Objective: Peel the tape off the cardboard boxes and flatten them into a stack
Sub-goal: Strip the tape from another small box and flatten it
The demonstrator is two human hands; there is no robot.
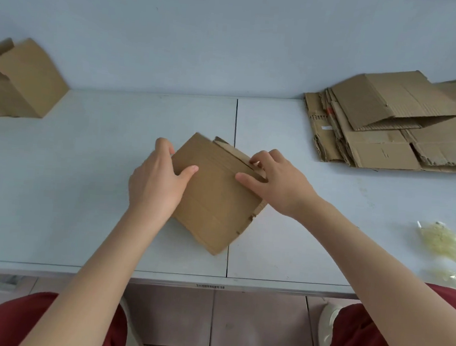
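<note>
A small brown cardboard box [214, 196] sits turned like a diamond at the middle of the white table [83, 188]. My left hand [157, 183] grips its left edge, fingers curled over the far side and thumb on the top face. At the box's far right edge my right hand [272, 179] has its fingers curled onto a raised flap, the thumb lying flat on the top face. Whether tape is between those fingers I cannot make out. A stack of flattened boxes [394, 126] lies at the back right.
Two more closed boxes [18, 82] stand at the back left against the wall. Crumpled clear peeled tape [439, 241] lies near the right front edge. The table's front edge runs just above my red-clothed knees.
</note>
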